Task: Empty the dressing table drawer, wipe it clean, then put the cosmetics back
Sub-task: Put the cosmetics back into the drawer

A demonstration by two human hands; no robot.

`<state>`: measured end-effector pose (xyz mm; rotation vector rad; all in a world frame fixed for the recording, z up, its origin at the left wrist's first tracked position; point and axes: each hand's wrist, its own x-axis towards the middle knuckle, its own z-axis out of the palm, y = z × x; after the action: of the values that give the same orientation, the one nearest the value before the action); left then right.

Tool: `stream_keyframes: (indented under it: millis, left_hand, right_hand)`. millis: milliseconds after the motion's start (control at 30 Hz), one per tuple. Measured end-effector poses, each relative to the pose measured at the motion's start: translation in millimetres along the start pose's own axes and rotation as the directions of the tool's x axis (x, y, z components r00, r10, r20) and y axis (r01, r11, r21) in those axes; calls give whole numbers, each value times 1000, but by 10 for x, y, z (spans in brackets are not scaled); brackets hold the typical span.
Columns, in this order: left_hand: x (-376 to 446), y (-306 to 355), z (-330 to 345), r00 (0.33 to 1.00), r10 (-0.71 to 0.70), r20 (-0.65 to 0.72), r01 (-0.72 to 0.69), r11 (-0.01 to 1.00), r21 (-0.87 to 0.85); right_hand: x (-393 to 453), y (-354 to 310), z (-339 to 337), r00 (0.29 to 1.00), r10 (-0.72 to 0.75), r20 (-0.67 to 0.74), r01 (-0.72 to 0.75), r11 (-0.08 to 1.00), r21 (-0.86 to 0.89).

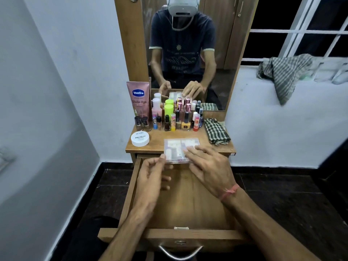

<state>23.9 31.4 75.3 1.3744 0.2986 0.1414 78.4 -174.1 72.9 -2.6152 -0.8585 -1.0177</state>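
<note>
1. The left hand (150,178) is holding the left edge of a clear plastic cosmetics case (178,150), with its thumb on top at the edge and its fingers curled underneath; that grip is closing on the case.
2. The right hand (209,166) is lying over the case's right side with its fingers fairly straight and spread, the fingertips pressing on the lid; its grip is staying open rather than wrapping round anything.
3. The case is sitting at the front edge of the wooden surface (158,137), part of it overhanging the pulled-out drawer (188,200), whose wooden floor is showing bare below the hands.
4. A metal handle (180,251) is hanging on the drawer's front panel, nearest the camera.
5. A row of small bottles (175,117) is standing at the back of the surface, in front of the mirror (188,53).
6. A pink Vaseline tube (138,99) is standing upright at the left end of the row, against the mirror frame.
7. A round white nail polish remover tub (140,139) is sitting near the surface's front left corner, apart from the case.
8. A folded checked cloth (216,130) is lying on the right side of the surface, just beside the bottles.
9. A striped cloth (284,72) is draping over the white window ledge (263,95) on the right.
</note>
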Motion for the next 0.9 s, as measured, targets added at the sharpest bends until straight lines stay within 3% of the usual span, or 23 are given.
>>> stream_keyframes:
  millis: [200,300,400,533,767,900]
  left_hand:
    - [-81,9,-67,998,4,70,0,999,-53]
    - [-72,-52,-89,995,-18,97,20,1000,-21]
    - [-25,-139,-71,991,-89,95,88,996,10]
    - [27,-235,12,984,-147,105,140,988,72]
    - [56,-331,152,983,-161,91,146,977,153]
    - [45,-352,264,978,-179,105,153,964,216]
  right_hand:
    - [-352,-296,-182,997,79,6,-79,988,132]
    - [-409,-389,-257,989,129,76,-140,979,151]
    - [-410,-419,-274,943,241,229,-271,956,109]
    - [-458,-422,-247,862,258,437,-352,924,149]
    - [-496,-433,-210,800,340,494,-433,897,84]
    - [-472,-467,-202,750,313,583,-452,886,107]
